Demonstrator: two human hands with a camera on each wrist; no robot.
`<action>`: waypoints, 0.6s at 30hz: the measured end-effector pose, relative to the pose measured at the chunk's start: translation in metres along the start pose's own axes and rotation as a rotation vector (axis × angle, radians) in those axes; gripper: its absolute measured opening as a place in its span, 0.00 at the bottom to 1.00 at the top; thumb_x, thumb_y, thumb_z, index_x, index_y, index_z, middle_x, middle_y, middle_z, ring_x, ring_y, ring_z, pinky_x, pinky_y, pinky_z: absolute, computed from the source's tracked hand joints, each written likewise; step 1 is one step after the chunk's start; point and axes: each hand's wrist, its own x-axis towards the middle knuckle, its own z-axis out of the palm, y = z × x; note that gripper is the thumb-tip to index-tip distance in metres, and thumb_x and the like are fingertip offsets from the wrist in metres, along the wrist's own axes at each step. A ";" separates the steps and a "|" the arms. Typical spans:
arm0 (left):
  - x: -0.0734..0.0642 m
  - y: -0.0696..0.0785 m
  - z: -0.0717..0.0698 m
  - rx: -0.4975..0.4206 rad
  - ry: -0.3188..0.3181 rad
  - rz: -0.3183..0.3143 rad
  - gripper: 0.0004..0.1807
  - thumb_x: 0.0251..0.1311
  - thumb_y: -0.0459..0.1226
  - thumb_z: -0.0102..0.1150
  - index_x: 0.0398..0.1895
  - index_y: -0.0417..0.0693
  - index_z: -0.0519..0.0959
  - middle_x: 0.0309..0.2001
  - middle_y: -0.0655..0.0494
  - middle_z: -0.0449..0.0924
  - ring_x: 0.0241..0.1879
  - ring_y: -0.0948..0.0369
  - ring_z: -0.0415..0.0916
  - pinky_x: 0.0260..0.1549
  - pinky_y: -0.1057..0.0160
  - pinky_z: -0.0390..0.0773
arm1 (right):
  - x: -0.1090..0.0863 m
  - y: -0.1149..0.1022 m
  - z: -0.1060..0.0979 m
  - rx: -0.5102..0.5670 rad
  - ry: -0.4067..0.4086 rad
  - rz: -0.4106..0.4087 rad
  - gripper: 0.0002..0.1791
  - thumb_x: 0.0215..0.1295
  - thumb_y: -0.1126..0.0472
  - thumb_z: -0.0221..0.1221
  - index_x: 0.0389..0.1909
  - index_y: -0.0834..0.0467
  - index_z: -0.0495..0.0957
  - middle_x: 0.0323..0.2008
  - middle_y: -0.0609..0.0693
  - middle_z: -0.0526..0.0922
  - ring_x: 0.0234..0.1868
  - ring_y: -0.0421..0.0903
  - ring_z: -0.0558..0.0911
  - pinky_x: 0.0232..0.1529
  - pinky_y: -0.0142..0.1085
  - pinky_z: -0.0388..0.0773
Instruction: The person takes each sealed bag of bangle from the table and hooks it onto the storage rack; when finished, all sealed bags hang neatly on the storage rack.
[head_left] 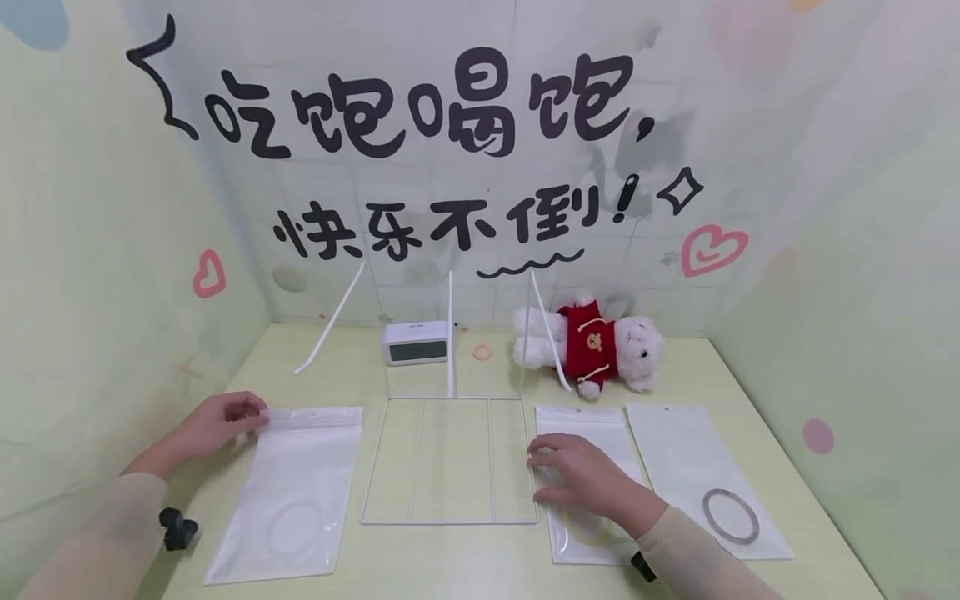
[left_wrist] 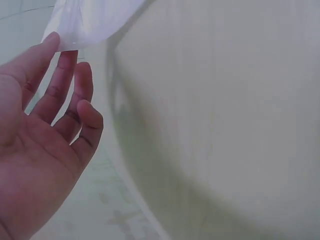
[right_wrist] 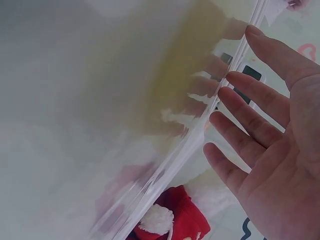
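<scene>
My left hand (head_left: 217, 427) pinches the upper left corner of a white zip bag (head_left: 300, 467) between thumb and index finger, the other fingers loosely bent. A pale ring (head_left: 295, 530) shows through this bag's lower part. On the right, my right hand (head_left: 581, 472) lies over a second zip bag (head_left: 581, 418), partly covering it. In the right wrist view its fingers are spread and nearly straight, with fingertips right at the bag's clear edge. Below that hand, a yellowish ring (head_left: 585, 527) shows through the bag, partly hidden.
Between the bags stands a white wire rack (head_left: 450, 523) with upright arms. A third bag (head_left: 671, 442) at the right shows a grey-brown ring (head_left: 731, 517). Behind are a white digital clock (head_left: 415, 342), a small orange ring (head_left: 482, 352) and a plush toy (head_left: 592, 342) in red.
</scene>
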 end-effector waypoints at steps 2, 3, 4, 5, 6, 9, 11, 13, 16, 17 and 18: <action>-0.002 0.005 -0.003 0.006 0.011 0.021 0.20 0.70 0.49 0.64 0.54 0.43 0.80 0.43 0.50 0.85 0.38 0.61 0.78 0.33 0.64 0.81 | 0.000 0.000 -0.001 0.001 0.007 -0.004 0.22 0.54 0.51 0.77 0.47 0.57 0.89 0.53 0.52 0.86 0.57 0.52 0.84 0.59 0.48 0.82; -0.003 0.007 -0.005 0.008 0.022 0.026 0.21 0.70 0.49 0.64 0.54 0.43 0.80 0.44 0.51 0.86 0.38 0.62 0.79 0.34 0.64 0.82 | 0.000 0.000 -0.001 0.003 0.009 -0.006 0.22 0.54 0.51 0.77 0.47 0.57 0.89 0.53 0.52 0.86 0.56 0.52 0.84 0.59 0.48 0.82; -0.005 0.009 -0.007 0.009 0.033 0.031 0.21 0.69 0.50 0.65 0.54 0.43 0.81 0.44 0.51 0.86 0.38 0.64 0.79 0.35 0.65 0.82 | -0.001 -0.001 -0.002 0.005 0.011 -0.007 0.21 0.54 0.51 0.77 0.47 0.57 0.89 0.53 0.52 0.86 0.56 0.52 0.84 0.59 0.49 0.82; -0.006 0.011 -0.008 0.010 0.046 0.036 0.21 0.69 0.50 0.65 0.54 0.44 0.81 0.44 0.51 0.86 0.38 0.65 0.79 0.36 0.65 0.83 | -0.001 -0.001 -0.002 0.007 0.010 -0.007 0.21 0.55 0.52 0.77 0.47 0.57 0.88 0.53 0.52 0.86 0.56 0.52 0.84 0.59 0.49 0.82; -0.007 0.013 -0.010 0.009 0.055 0.044 0.21 0.68 0.50 0.65 0.54 0.44 0.82 0.44 0.52 0.87 0.38 0.66 0.79 0.36 0.65 0.83 | -0.001 -0.001 -0.002 0.010 0.010 -0.007 0.21 0.55 0.52 0.77 0.47 0.58 0.88 0.54 0.53 0.86 0.56 0.52 0.84 0.59 0.49 0.82; -0.011 0.021 -0.013 -0.019 0.081 0.087 0.20 0.68 0.48 0.66 0.54 0.44 0.83 0.42 0.54 0.88 0.38 0.67 0.81 0.37 0.64 0.84 | -0.001 -0.002 -0.003 0.017 0.005 -0.001 0.21 0.55 0.53 0.77 0.47 0.58 0.88 0.54 0.53 0.86 0.57 0.53 0.84 0.59 0.49 0.82; -0.014 0.027 -0.014 -0.038 0.098 0.112 0.19 0.68 0.47 0.66 0.53 0.44 0.83 0.41 0.57 0.88 0.38 0.67 0.82 0.37 0.64 0.85 | -0.001 -0.003 -0.004 0.017 0.006 0.000 0.21 0.55 0.53 0.77 0.47 0.58 0.88 0.54 0.53 0.86 0.57 0.53 0.84 0.60 0.48 0.81; -0.017 0.035 -0.015 -0.045 0.110 0.136 0.18 0.68 0.46 0.67 0.53 0.45 0.83 0.41 0.59 0.88 0.38 0.67 0.82 0.38 0.66 0.85 | -0.001 -0.003 -0.004 0.014 0.008 0.000 0.21 0.55 0.53 0.77 0.47 0.58 0.88 0.54 0.53 0.86 0.57 0.52 0.84 0.60 0.48 0.81; -0.022 0.048 -0.016 -0.049 0.132 0.170 0.16 0.68 0.43 0.67 0.54 0.45 0.83 0.39 0.59 0.87 0.37 0.66 0.82 0.37 0.68 0.84 | -0.001 -0.002 -0.004 0.010 0.001 0.002 0.21 0.55 0.53 0.77 0.48 0.58 0.88 0.54 0.52 0.86 0.58 0.52 0.84 0.61 0.48 0.81; -0.024 0.053 -0.017 -0.046 0.137 0.181 0.16 0.68 0.42 0.67 0.54 0.45 0.83 0.39 0.59 0.87 0.37 0.66 0.82 0.36 0.69 0.83 | -0.001 -0.002 -0.003 0.009 -0.003 0.003 0.21 0.55 0.52 0.77 0.48 0.58 0.88 0.54 0.52 0.86 0.58 0.52 0.84 0.61 0.48 0.81; -0.025 0.058 -0.017 -0.040 0.142 0.195 0.16 0.68 0.42 0.67 0.54 0.45 0.82 0.38 0.58 0.86 0.37 0.67 0.82 0.36 0.69 0.83 | -0.001 -0.002 -0.003 0.007 -0.007 0.005 0.21 0.55 0.52 0.77 0.48 0.58 0.88 0.54 0.52 0.86 0.58 0.52 0.83 0.61 0.48 0.81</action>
